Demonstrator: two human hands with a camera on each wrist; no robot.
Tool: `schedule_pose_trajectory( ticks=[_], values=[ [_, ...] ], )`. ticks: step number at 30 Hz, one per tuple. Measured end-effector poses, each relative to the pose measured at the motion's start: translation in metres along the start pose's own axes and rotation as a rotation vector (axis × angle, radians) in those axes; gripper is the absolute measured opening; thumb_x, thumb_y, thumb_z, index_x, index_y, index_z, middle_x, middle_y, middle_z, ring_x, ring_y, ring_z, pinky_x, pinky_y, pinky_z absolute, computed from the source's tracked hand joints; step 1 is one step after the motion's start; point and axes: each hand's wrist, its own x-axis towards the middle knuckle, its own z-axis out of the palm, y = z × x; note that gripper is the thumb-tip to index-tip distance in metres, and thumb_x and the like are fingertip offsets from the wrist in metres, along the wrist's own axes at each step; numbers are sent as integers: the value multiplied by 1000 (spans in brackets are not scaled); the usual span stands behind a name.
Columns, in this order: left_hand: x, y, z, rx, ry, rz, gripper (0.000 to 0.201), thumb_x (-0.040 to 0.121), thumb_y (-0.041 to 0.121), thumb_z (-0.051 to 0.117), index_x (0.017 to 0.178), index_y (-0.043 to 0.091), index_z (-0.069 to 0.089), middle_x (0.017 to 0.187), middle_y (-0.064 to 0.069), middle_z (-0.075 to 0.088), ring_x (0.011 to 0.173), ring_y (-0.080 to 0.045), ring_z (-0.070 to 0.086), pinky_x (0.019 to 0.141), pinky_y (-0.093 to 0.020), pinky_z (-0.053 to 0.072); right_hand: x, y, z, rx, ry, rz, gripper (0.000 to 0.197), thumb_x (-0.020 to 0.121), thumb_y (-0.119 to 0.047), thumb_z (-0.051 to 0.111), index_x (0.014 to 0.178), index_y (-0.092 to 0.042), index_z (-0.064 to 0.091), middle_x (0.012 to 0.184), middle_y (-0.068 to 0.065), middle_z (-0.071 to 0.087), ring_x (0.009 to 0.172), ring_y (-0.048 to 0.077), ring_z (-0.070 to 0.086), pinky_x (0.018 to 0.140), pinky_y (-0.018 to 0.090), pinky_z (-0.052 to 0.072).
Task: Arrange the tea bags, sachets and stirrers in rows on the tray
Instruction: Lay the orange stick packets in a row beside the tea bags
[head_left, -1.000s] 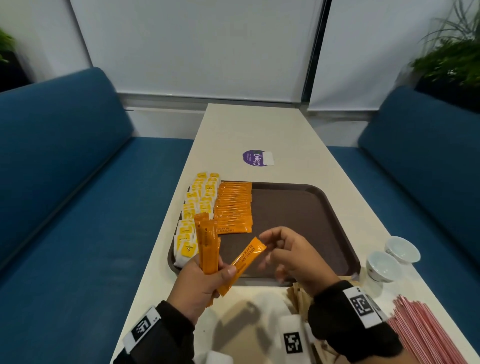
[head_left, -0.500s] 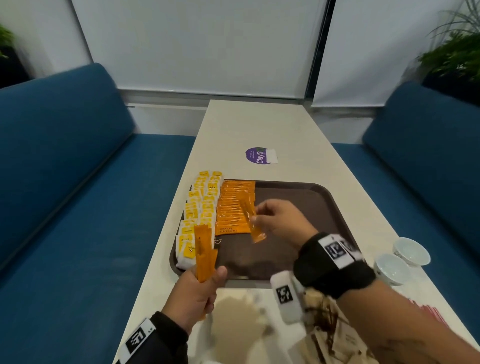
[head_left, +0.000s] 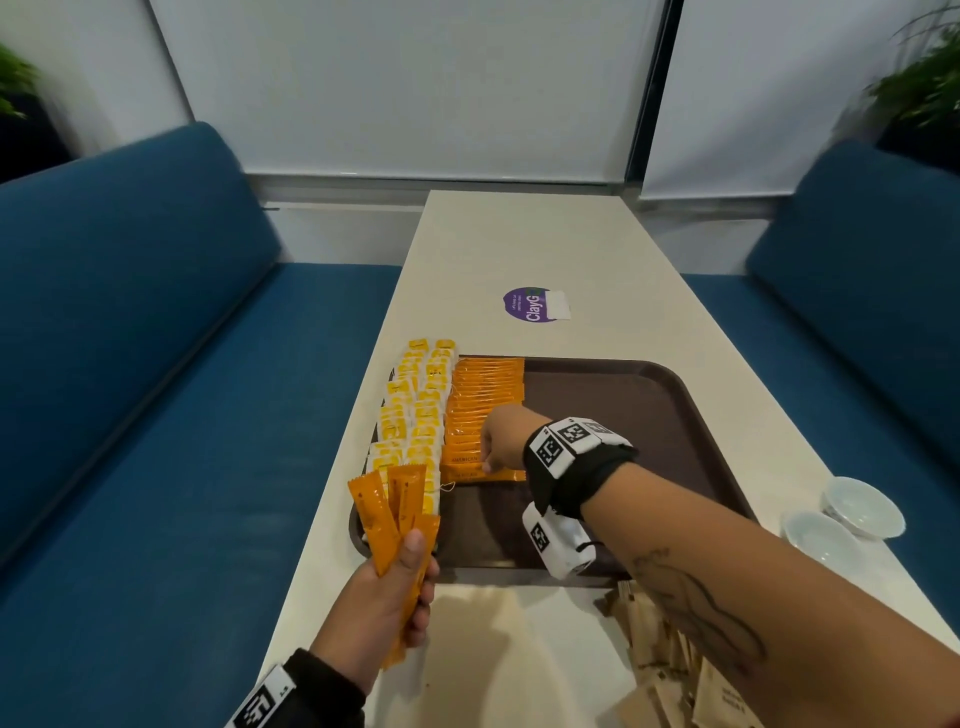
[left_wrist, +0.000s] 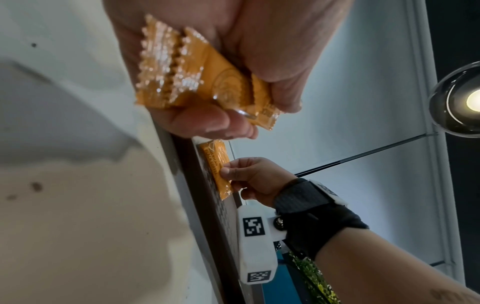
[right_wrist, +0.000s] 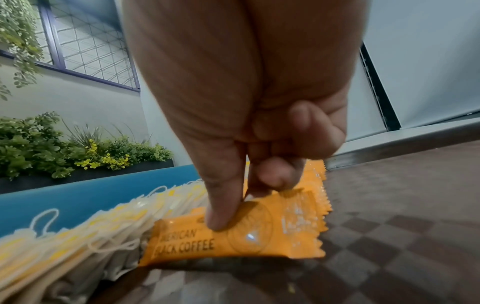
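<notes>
Head view: right hand (head_left: 501, 436) now down at the near end of the orange sachet row (head_left: 485, 410) on the brown tray (head_left: 649, 415), no longer up near the left hand (head_left: 382, 605) as a second ago; one sachet more in the row, probably. Left hand gripping a small bunch of orange sachets (head_left: 397, 514) above the tray's near-left corner.

Left wrist view: bunch clasped between thumb and curled fingers.

Right wrist view: newest sachet (right_wrist: 233, 234) pinched between thumb and fingertips, lying beside the tea bags (right_wrist: 64, 246), not yet let go. Stirrers and brown sachets (head_left: 670, 670) waiting off the tray.
</notes>
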Motion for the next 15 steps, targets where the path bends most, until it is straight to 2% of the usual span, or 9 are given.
schedule_pose_trajectory(
  ticks=[3,7,15],
  values=[
    [0,0,2,-17,5,-5,50,75,52,47,81,4,60,57,-3,52,47,-13,47,46,-24,42,9,2,-1,-26,-6,34,30,87,-24,66,110,-4,67,114,9,65,105,25,61,93,38,51],
    [2,-1,5,-29,15,-28,43,87,44,47,80,4,60,56,-4,52,47,-14,46,46,-23,42,15,2,-5,-61,-34,62,34,87,-25,67,114,-5,65,117,9,63,108,26,60,94,38,50],
    [2,-1,7,-16,19,-59,42,89,43,46,82,4,60,59,-6,52,49,-16,47,48,-25,42,16,2,0,-53,30,42,33,84,-26,70,108,-3,66,108,9,67,101,24,63,91,37,52]
  ],
)
